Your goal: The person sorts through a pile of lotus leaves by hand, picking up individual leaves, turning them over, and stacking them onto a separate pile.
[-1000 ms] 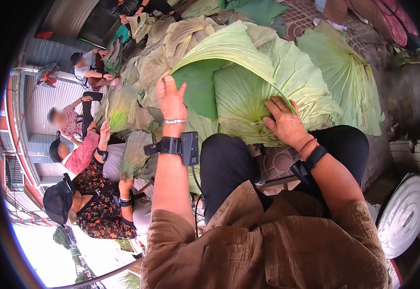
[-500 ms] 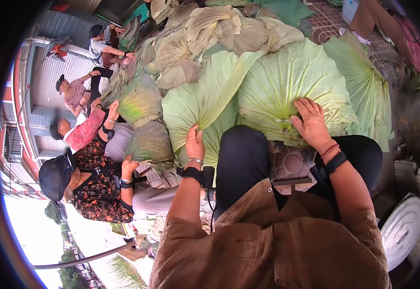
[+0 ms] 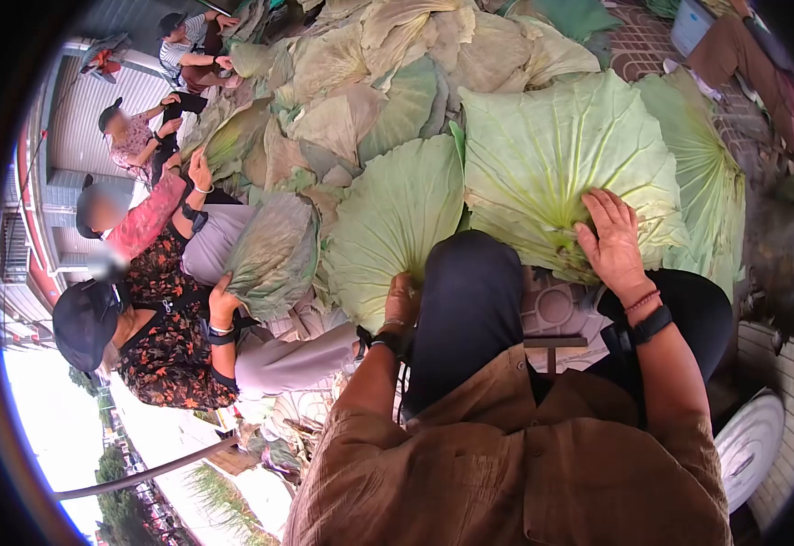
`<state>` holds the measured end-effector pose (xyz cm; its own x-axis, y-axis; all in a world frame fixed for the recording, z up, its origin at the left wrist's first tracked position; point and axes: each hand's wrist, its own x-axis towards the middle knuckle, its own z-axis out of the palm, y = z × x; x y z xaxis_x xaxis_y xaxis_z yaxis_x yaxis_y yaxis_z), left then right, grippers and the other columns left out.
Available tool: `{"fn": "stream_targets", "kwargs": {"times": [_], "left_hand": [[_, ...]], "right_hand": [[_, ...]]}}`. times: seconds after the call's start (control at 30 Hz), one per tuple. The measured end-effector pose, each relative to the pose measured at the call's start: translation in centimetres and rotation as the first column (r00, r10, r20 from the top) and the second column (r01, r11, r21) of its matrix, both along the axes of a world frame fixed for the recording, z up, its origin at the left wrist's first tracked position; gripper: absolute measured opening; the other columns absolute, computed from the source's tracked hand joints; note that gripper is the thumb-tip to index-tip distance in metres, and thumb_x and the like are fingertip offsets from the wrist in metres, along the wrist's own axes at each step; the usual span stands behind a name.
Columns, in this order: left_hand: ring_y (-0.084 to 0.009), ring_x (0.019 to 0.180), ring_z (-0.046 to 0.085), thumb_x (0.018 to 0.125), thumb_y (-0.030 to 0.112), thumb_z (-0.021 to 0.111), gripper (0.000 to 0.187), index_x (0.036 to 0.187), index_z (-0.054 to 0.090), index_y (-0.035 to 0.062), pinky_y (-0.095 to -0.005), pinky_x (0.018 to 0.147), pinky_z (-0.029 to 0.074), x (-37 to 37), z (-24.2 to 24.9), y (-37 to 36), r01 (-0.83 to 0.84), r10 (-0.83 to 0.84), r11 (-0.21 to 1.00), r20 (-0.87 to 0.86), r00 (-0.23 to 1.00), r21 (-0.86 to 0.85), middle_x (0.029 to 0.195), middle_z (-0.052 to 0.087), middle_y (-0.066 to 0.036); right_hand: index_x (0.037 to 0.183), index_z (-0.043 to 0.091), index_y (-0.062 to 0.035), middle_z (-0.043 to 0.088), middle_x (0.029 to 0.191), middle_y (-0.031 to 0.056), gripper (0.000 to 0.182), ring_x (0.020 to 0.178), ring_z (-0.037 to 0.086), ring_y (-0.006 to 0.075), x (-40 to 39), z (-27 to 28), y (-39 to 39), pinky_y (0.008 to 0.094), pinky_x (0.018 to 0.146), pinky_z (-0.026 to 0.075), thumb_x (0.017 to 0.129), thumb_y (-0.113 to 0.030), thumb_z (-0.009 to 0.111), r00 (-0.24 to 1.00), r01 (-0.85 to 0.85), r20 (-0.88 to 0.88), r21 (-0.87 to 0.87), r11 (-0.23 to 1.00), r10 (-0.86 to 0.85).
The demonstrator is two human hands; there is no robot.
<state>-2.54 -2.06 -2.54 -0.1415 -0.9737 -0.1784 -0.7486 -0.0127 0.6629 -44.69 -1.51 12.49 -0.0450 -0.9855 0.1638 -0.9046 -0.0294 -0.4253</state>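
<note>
My right hand (image 3: 613,238) rests on a large pale green leaf (image 3: 565,155), near the point where its veins meet; the fingers lie on the leaf, slightly spread. At the lower edge of another broad green leaf (image 3: 397,214), beside my left knee, is my left hand (image 3: 401,298), partly shaded, its fingers closed around the leaf's edge. More green leaves (image 3: 702,173) lie beyond the right one. A big pile of dry, brownish-green leaves (image 3: 329,68) spreads in front.
A co-worker in a black cap (image 3: 88,318) sits at the left, holding a folded dry leaf (image 3: 277,246). Other people sit farther along the pile. Another person's legs (image 3: 729,55) show at upper right. A round white lid (image 3: 750,446) stands at lower right.
My left hand has moved down and right beside my knee, and its leaf has been lowered and now lies flatter. The co-worker's hands have shifted with their leaves.
</note>
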Motion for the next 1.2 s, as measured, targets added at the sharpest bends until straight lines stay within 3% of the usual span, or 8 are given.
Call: {"fn": "stream_targets", "kwargs": {"times": [0.2,0.33,0.43,0.67,0.73,0.83,1.1,1.2], "left_hand": [[-0.032,0.102,0.063,0.079,0.035,0.067,0.037,0.105,0.066,0.0093,-0.039,0.088,0.049,0.2,3.7,-6.2,0.081,-0.174,0.883,0.161,0.971,0.463,0.108,0.067,-0.014],[-0.0196,0.088,0.066,0.086,0.021,0.067,0.025,0.106,0.066,0.0077,-0.031,0.079,0.05,-1.1,7.1,-11.8,0.14,-0.172,0.973,0.175,0.969,0.182,0.094,0.07,-0.011],[-0.0211,0.095,0.064,0.085,0.021,0.068,0.031,0.112,0.063,0.0079,-0.0311,0.083,0.05,-6.9,13.6,-14.4,0.111,-0.127,0.966,0.057,0.99,0.233,0.101,0.069,-0.011],[-0.0286,0.124,0.048,0.08,0.023,0.07,0.055,0.131,0.052,0.0136,-0.0381,0.102,0.04,-20.4,18.0,-12.7,0.626,-0.615,0.778,-0.136,0.777,0.058,0.137,0.048,-0.013],[-0.0311,0.133,0.037,0.078,0.027,0.072,0.065,0.137,0.046,0.0176,-0.0397,0.109,0.033,-22.9,17.3,-11.7,0.732,-0.73,0.681,0.119,0.674,0.029,0.145,0.039,-0.012],[-0.0311,0.136,0.032,0.078,0.029,0.071,0.069,0.14,0.042,0.0195,-0.0399,0.111,0.029,-24.8,16.8,-12.1,0.779,-0.788,0.615,0.121,0.603,0.121,0.149,0.034,-0.012],[-0.0328,0.119,0.051,0.09,0.024,0.06,0.043,0.131,0.053,0.0141,-0.0387,0.101,0.041,-25.0,16.5,-12.0,0.752,-0.752,0.658,0.03,0.659,-0.043,0.129,0.056,-0.016],[-0.0386,0.086,0.062,0.096,0.026,0.052,0.03,0.119,0.058,0.0079,-0.041,0.075,0.049,-25.1,17.0,-12.2,0.591,-0.601,0.797,-0.08,0.795,-0.124,0.093,0.065,-0.02]], "right_hand": [[0.123,0.054,-0.0006,0.053,0.129,0.0157,0.046,0.124,0.044,0.0333,0.0,0.1,-0.1,0.046,0.103,0.031,0.084,-0.024,0.062,1.0,-0.001,0.002,-0.002,1.0,0.001],[0.121,0.054,-0.0002,0.053,0.128,0.0162,0.045,0.123,0.044,0.0339,-0.1,0.0,-0.2,0.0461,0.103,0.031,0.084,-0.024,0.061,1.0,0.0,-0.001,-0.004,1.0,0.0],[0.121,0.054,-0.0003,0.053,0.127,0.0166,0.045,0.122,0.045,0.0346,0.0,0.7,-0.5,0.0461,0.102,0.032,0.084,-0.025,0.061,1.0,0.003,0.015,0.021,1.0,-0.003],[0.122,0.054,-0.0025,0.054,0.126,0.0142,0.043,0.121,0.046,0.0333,-0.2,0.4,-0.6,0.0456,0.101,0.033,0.086,-0.025,0.058,0.999,0.015,0.034,0.025,1.0,-0.015],[0.122,0.054,-0.0026,0.054,0.126,0.0141,0.042,0.121,0.046,0.033,-0.2,0.2,-0.7,0.0453,0.101,0.034,0.086,-0.025,0.058,0.999,0.022,0.034,0.023,0.999,-0.022],[0.124,0.054,-0.003,0.055,0.126,0.0138,0.042,0.121,0.046,0.0325,-0.5,0.2,-0.5,0.0444,0.1,0.034,0.088,-0.024,0.057,0.999,0.031,0.037,0.017,0.999,-0.032],[0.131,0.047,-0.004,0.046,0.136,0.0156,0.049,0.132,0.036,0.033,-0.1,-0.1,-0.5,0.0518,0.109,0.026,0.088,-0.026,0.057,0.991,0.117,0.063,0.072,0.991,-0.121],[0.138,0.039,-0.0064,0.038,0.143,0.0155,0.059,0.134,0.032,0.0353,0.2,0.6,-0.3,0.0527,0.109,0.026,0.085,-0.018,0.06,0.989,0.122,0.084,0.032,0.992,-0.125]]}}
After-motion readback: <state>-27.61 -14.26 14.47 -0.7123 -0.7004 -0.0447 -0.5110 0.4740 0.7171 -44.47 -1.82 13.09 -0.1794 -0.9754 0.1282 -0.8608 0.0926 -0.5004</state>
